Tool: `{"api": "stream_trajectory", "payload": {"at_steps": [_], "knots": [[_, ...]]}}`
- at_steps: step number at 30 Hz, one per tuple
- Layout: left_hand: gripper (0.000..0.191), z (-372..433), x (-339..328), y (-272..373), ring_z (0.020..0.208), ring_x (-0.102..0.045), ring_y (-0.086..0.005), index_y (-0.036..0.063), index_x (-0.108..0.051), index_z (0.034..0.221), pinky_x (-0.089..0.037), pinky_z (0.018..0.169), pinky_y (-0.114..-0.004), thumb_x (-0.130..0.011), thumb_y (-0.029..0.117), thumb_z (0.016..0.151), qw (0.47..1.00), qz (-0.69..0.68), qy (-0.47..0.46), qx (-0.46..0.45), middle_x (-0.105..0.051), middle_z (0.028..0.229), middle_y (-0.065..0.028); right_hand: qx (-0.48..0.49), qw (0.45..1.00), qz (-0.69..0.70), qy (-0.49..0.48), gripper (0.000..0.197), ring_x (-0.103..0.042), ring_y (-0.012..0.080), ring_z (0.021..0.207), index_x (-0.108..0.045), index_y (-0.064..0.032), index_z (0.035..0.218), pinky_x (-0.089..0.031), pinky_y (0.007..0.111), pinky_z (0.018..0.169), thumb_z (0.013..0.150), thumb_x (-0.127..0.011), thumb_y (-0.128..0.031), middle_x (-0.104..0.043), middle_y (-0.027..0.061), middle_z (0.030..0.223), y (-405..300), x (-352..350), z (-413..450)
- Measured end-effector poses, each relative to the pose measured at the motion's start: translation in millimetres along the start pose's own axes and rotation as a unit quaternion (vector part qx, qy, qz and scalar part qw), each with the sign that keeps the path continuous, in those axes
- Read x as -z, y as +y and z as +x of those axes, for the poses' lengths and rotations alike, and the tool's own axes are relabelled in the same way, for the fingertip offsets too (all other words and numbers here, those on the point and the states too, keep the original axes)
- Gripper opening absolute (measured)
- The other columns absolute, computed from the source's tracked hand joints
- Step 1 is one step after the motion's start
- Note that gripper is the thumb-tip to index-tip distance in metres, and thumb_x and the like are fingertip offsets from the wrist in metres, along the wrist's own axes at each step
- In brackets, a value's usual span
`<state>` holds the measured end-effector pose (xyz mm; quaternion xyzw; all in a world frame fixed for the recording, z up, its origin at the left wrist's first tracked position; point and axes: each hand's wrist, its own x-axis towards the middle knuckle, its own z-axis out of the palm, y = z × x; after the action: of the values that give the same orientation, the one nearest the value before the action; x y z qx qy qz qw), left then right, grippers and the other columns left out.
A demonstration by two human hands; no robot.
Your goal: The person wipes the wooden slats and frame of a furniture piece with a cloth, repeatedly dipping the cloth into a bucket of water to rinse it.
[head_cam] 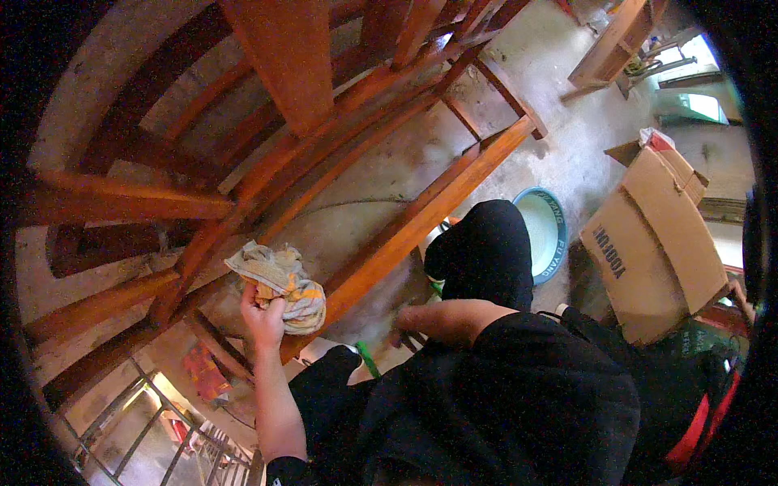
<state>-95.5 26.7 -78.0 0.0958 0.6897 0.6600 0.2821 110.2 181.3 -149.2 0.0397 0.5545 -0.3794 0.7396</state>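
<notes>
My left hand (265, 316) grips a crumpled, pale striped cloth (296, 297) with yellow-orange bands. The cloth is held beside a long orange-brown wooden rail (419, 222) that belongs to a wooden frame. My right hand (408, 325) hangs low near my knees, dark and blurred; its fingers are partly in shadow, and whether they hold anything cannot be made out. A blue-rimmed basin (550, 237) with a pale inside stands on the floor, partly hidden behind my knee.
Upright wooden posts (292, 67) and curved rails fill the left and top. A cardboard box (656, 243) with printing stands at the right. Metal bars (164, 425) are at lower left, near a red patterned packet (206, 370). A wooden piece (608, 48) is at upper right.
</notes>
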Motion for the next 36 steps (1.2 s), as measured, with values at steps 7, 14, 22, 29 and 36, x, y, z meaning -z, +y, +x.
{"api": "stream_trajectory", "payload": {"at_steps": [7, 14, 22, 29, 36], "knots": [[0.036, -4, -12, 16, 0.093, -0.058, -0.0141, -0.0042, -0.057, 0.107, -0.045, 0.087, -0.027, -0.057, -0.004, 0.071, 0.998, 0.055, -0.007, -0.016, -0.062, 0.102, -0.006, -0.136, 0.966, -0.002, -0.221, 0.056, -0.063, 0.0278, 0.086, -0.063, -0.0045, 0.118, -0.051, 0.043, 0.076, 0.09, -0.051, -0.052, -0.068, 0.0111, 0.109, -26, 53, -20], [0.04, -32, -46, 66, 0.092, -0.06, -0.02, -0.0008, -0.058, 0.109, -0.047, 0.088, -0.031, -0.064, -0.001, 0.069, 0.987, 0.141, -0.037, -0.066, -0.063, 0.104, -0.0087, 0.341, 0.725, 0.11, 0.588, 0.069, -0.066, 0.0335, 0.094, -0.055, 0.0054, 0.121, -0.05, 0.041, 0.087, 0.086, -0.062, -0.054, -0.068, 0.0195, 0.097, -73, -27, -208], [0.073, -72, -123, 95, 0.1, -0.058, -0.0267, 0.0042, -0.044, 0.136, -0.048, 0.088, -0.037, -0.067, -0.002, 0.067, 0.957, 0.227, -0.118, -0.14, -0.056, 0.113, -0.014, 0.366, 0.491, 0.343, 0.712, 0.043, -0.065, 0.0298, 0.106, -0.06, 0.0009, 0.118, -0.05, 0.041, 0.091, 0.087, -0.064, -0.029, -0.066, 0.0192, 0.117, -54, 2, -176], [0.065, -83, -88, 76, 0.103, -0.057, -0.0184, 0.0018, -0.046, 0.136, -0.046, 0.095, -0.032, -0.053, -0.009, 0.072, 0.985, 0.118, -0.06, -0.115, -0.057, 0.113, -0.0104, 0.526, 0.028, 0.6, 0.603, 0.026, -0.053, 0.018, 0.053, -0.055, -0.011, 0.104, -0.044, 0.033, 0.045, 0.093, -0.055, -0.035, -0.052, 0.0036, 0.072, 88, 66, -283], [0.045, -65, -113, 29, 0.102, -0.06, -0.0194, 0.0009, -0.057, 0.121, -0.048, 0.091, -0.031, -0.055, -0.007, 0.077, 0.975, 0.203, 0.009, -0.091, -0.062, 0.112, -0.0106, 0.129, 0.21, 0.263, 0.933, 0.043, -0.063, 0.0285, 0.084, -0.059, -0.0042, 0.117, -0.052, 0.039, 0.071, 0.097, -0.047, -0.04, -0.064, 0.0151, 0.088, 239, 179, -376]]}}
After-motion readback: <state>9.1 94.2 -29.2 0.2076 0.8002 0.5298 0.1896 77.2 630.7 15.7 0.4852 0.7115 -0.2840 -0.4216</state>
